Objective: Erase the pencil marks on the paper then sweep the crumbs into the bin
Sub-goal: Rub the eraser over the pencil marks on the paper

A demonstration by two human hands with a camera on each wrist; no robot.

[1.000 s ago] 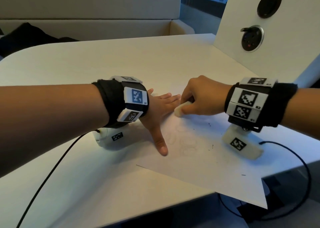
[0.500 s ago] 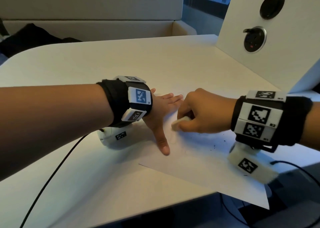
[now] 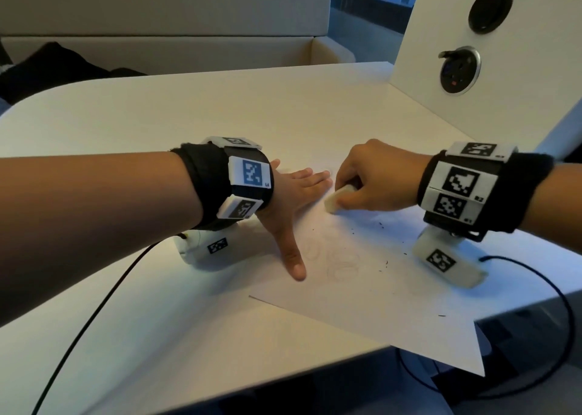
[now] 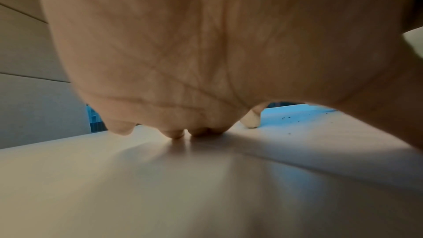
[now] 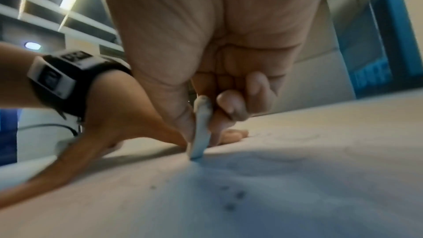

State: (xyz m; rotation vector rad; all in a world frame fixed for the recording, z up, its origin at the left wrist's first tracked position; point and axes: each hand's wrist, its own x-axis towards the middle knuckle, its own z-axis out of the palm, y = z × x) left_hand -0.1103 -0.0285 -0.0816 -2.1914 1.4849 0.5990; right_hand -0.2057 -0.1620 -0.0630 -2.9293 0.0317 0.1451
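Observation:
A white sheet of paper [image 3: 371, 292] lies on the table with one corner hanging over the front edge. Faint pencil circles [image 3: 341, 266] show near its middle, and dark crumbs [image 3: 382, 225] are scattered to the right. My left hand [image 3: 299, 200] lies flat on the paper's left part, fingers straight and thumb spread toward me. My right hand [image 3: 368, 185] pinches a white eraser [image 3: 338, 199] between thumb and fingers, its tip touching the paper just right of the left fingertips. The right wrist view shows the eraser [image 5: 201, 129] standing on edge on the sheet.
The white table [image 3: 189, 112] stretches far back and left. A white upright panel [image 3: 491, 52] with two round sockets stands at the right rear. Black cables trail off the table's front left and right. No bin shows in any view.
My right hand with the eraser slid toward me over the paper, then back away to near where it began. The left hand stayed flat on the sheet.

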